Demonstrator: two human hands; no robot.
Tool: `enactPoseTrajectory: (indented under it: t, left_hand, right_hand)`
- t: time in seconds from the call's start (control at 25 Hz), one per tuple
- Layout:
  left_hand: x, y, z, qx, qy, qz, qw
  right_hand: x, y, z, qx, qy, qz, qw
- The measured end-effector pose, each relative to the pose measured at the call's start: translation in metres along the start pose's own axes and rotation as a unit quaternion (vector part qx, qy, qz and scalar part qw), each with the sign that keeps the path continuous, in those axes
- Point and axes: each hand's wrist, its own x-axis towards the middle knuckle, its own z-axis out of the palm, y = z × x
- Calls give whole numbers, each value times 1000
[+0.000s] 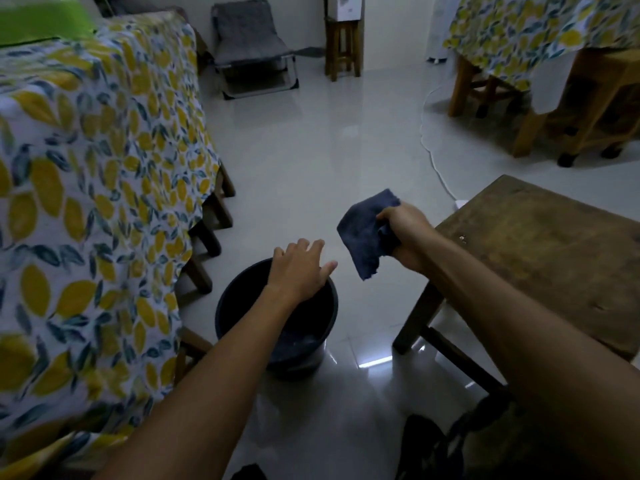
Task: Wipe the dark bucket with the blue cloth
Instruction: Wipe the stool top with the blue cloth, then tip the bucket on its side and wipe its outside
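The dark bucket (239,306) stands upright on the pale tiled floor, low in the middle of the view. My left hand (299,268) hovers over its far rim with fingers spread and nothing in it; whether it touches the rim I cannot tell. To the right and a little higher, my right hand (405,237) is closed on the blue cloth (363,233), which hangs loose in the air, apart from the bucket.
A table under a lemon-print cloth (86,188) fills the left side. A bare wooden table (540,244) stands at the right, close to my right arm. Farther back are a grey folding chair (249,46), a wooden stool (344,46), another covered table (540,32) and a white cable (434,161) on the floor.
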Motion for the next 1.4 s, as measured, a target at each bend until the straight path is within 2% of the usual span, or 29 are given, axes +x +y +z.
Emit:
enactPoseTrajectory:
  t: [0.16, 0.28, 0.36, 0.48, 0.56, 0.72, 0.92, 0.96, 1.08, 1.2, 1.24, 1.32, 1.4]
  left_hand:
    - [-3, 27, 60, -59, -129, -30, 989]
    - [-1, 35, 92, -68, -164, -40, 983]
    - [2, 34, 102, -71, -156, -47, 984]
    - [4, 31, 101, -81, -132, -39, 987]
    - [7, 17, 88, -87, -105, -43, 990]
    - [17, -48, 56, -165, -75, -117, 976]
    - [10, -104, 44, -238, -39, -178, 954]
    - [6, -109, 45, -254, -31, -189, 948]
    - [-5, -124, 51, -346, -15, -217, 913]
    - [-21, -127, 59, -475, -2, -239, 847]
    - [-27, -125, 60, -506, -4, -247, 827]
    - [-38, -123, 68, -538, -19, -256, 803]
    - [-44, -126, 79, -545, -40, -264, 795]
  right_hand:
    - [35, 41, 12, 35, 16, 78, 996]
    - [57, 64, 13, 48, 38, 130, 990]
    - [66, 78, 7, 68, 58, 151, 984]
    - [73, 94, 3, 75, 44, 133, 987]
    - [81, 98, 7, 114, 53, 157, 980]
    - [105, 107, 9, 88, 80, 171, 978]
    - [94, 106, 13, 78, 66, 172, 980]
    - [94, 107, 14, 116, 49, 186, 974]
    - [88, 109, 15, 118, 95, 199, 968]
    - [94, 111, 15, 190, 109, 211, 953]
    - [96, 112, 18, 175, 152, 213, 949]
    - [95, 112, 18, 257, 90, 219, 937]
    - [95, 115, 15, 189, 67, 190, 961]
